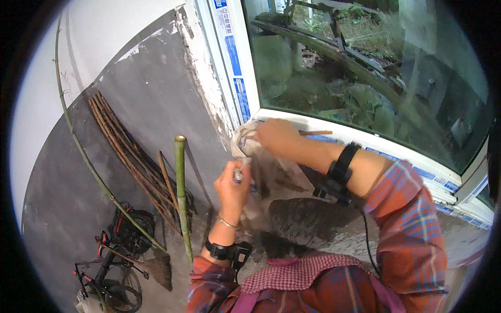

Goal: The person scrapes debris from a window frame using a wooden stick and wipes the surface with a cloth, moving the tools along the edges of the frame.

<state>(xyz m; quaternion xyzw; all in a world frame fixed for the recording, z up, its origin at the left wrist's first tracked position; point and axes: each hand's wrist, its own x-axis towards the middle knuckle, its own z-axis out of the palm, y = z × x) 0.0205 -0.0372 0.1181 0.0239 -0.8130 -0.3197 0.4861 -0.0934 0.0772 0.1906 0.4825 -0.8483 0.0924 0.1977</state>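
Observation:
My right hand [274, 135] presses a crumpled, dirty white cloth [243, 139] into the lower left corner of a white window frame [282, 116]. Just below, my left hand [233, 180] is closed around a small bottle-like object [238, 175] with a pale top close to the cloth; the fingers hide most of it. Blue-printed protective tape [237, 84] runs along the frame. A thin brown stick [316, 133] lies on the sill to the right of my right hand.
Brown sticks [125, 148] and a cut green bamboo pole [180, 187] lean at the grey wall [156, 86]. A long thin bamboo stem [84, 154] stands further left. A small black bicycle [105, 266] and a broom head [159, 270] are at the lower left. The large glass pane [352, 78] is at the upper right.

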